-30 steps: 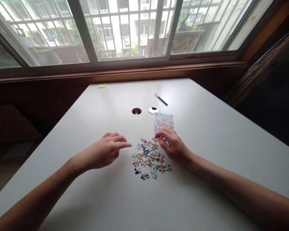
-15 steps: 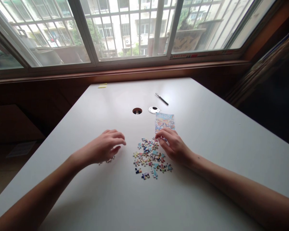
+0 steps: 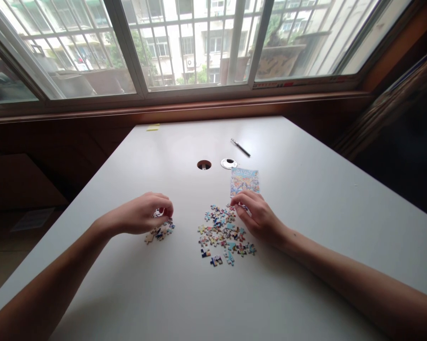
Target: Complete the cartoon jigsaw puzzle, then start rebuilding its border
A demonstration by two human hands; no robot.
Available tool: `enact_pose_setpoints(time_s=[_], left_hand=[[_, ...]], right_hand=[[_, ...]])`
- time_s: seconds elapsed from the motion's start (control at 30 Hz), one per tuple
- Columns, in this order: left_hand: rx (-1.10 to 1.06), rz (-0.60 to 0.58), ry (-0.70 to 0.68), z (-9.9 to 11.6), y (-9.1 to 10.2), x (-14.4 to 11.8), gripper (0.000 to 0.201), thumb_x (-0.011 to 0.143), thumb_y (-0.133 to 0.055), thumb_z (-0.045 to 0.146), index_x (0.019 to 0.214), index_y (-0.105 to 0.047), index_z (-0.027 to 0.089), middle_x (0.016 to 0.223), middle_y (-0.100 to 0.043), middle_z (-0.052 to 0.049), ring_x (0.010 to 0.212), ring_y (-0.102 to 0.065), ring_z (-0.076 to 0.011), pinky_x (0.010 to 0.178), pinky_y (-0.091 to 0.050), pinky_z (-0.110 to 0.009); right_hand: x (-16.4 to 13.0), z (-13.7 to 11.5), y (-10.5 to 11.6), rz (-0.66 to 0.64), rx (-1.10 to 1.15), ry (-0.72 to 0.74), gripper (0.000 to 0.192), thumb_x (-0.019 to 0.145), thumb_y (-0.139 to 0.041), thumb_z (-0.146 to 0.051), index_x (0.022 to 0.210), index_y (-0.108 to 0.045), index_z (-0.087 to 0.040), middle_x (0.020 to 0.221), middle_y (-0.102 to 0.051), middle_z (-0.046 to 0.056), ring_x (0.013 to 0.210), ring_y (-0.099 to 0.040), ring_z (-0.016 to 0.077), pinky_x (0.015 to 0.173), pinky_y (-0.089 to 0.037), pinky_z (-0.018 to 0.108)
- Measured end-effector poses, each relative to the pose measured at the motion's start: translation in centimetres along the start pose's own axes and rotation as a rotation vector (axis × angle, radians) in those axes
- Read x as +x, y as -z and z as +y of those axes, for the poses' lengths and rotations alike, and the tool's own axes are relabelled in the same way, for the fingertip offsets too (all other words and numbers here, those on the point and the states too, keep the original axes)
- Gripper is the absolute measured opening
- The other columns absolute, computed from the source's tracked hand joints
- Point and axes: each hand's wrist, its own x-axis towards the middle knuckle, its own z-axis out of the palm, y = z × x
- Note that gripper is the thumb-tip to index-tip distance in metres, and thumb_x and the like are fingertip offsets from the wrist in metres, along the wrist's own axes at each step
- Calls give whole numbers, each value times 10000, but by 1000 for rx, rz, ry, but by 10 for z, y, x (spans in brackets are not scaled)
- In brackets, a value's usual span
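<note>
My left hand [image 3: 151,213] is over the near side of a small pile of jigsaw puzzle pieces [image 3: 159,232]. Its fingers curl down and the thumb comes close to the fingertips in a pinch; whatever may be between them is hidden. My right hand [image 3: 254,213] rests at the upper right edge of a larger spread of loose puzzle pieces [image 3: 218,229]. Its fingers are loosely bent, with a gap between thumb and index finger, and pieces show beneath them. Just beyond those fingers lies a colourful picture card [image 3: 245,180], its lower edge partly covered by the hand.
Both piles lie on a white table [image 3: 185,293]. Farther back are a round hole [image 3: 204,165] in the tabletop, a silver round cover [image 3: 229,164] and a dark pen [image 3: 240,148]. A yellow sticker [image 3: 152,127] marks the far edge, below a barred window [image 3: 195,47].
My left hand has moved left, uncovering more of the small pile, and its fingers have curled inward. My right hand stays in place. The view has shifted slightly.
</note>
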Motion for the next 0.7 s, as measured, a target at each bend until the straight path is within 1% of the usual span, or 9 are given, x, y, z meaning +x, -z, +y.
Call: enact_pose_setpoints(time_s=[0.1, 0.17, 0.23, 0.27, 0.33, 0.43, 0.53, 0.6, 0.7], left_hand=[[-43, 52, -3, 11, -17, 11, 146, 904, -524, 213, 836, -649, 181, 867, -658, -35, 823, -592, -157, 730, -457, -253], [12, 132, 3, 14, -29, 18, 117, 906, -555, 240, 877, -652, 180, 914, -650, -50, 852, -579, -172, 754, -457, -279], [63, 219, 9, 12, -32, 20, 117, 907, -587, 269, 952, -651, 182, 934, -647, -56, 869, -571, -185, 779, -453, -304], [66, 239, 12, 10, -29, 18, 126, 920, -579, 277, 964, -652, 184, 922, -648, -52, 860, -571, -181, 781, -451, -305], [51, 206, 22, 3, -17, 12, 151, 952, -548, 286, 917, -663, 195, 888, -652, -36, 832, -577, -166, 767, -445, -290], [91, 50, -7, -5, -2, 2, 94, 870, -684, 312, 912, -688, 228, 915, -676, -16, 883, -593, -181, 800, -435, -294], [111, -22, -47, -5, -9, 4, 50, 848, -719, 266, 888, -703, 241, 892, -692, 1, 871, -604, -175, 831, -427, -303], [87, 24, -88, 0, -23, 12, 51, 906, -653, 230, 902, -704, 231, 882, -696, -4, 848, -607, -160, 824, -435, -301], [66, 169, -160, 5, -38, 21, 137, 973, -562, 226, 984, -698, 211, 935, -703, -34, 885, -617, -163, 849, -446, -320]], right_hand=[[-1, 1, 0, -3, -1, -5, 126, 956, -448, -178, 921, -563, -217, 915, -622, 49, 878, -555, 212, 858, -401, 400], [-1, 1, -1, -6, 0, -8, 125, 957, -449, -178, 924, -563, -216, 919, -622, 49, 885, -556, 213, 861, -398, 399], [-2, 2, -1, -6, -1, -11, 124, 956, -450, -176, 927, -563, -216, 922, -622, 48, 890, -556, 213, 865, -395, 397], [-2, 2, -2, -5, -2, -12, 122, 955, -452, -176, 927, -564, -217, 923, -621, 46, 893, -557, 213, 868, -394, 396], [-1, 2, -2, -3, -5, -9, 121, 954, -454, -178, 929, -566, -218, 924, -622, 43, 894, -559, 213, 871, -391, 395], [0, 2, -2, -2, -4, -5, 123, 956, -451, -181, 925, -564, -217, 918, -620, 41, 890, -558, 211, 866, -389, 391], [0, 1, -2, 0, -3, -5, 122, 958, -447, -179, 923, -559, -215, 912, -617, 39, 884, -555, 208, 861, -389, 389], [-1, 1, -1, 0, -2, -1, 120, 958, -449, -180, 927, -559, -216, 915, -617, 38, 882, -554, 206, 863, -389, 391], [-1, 3, -1, -5, -2, -2, 118, 958, -451, -179, 935, -561, -215, 922, -618, 40, 882, -551, 206, 861, -390, 391]])
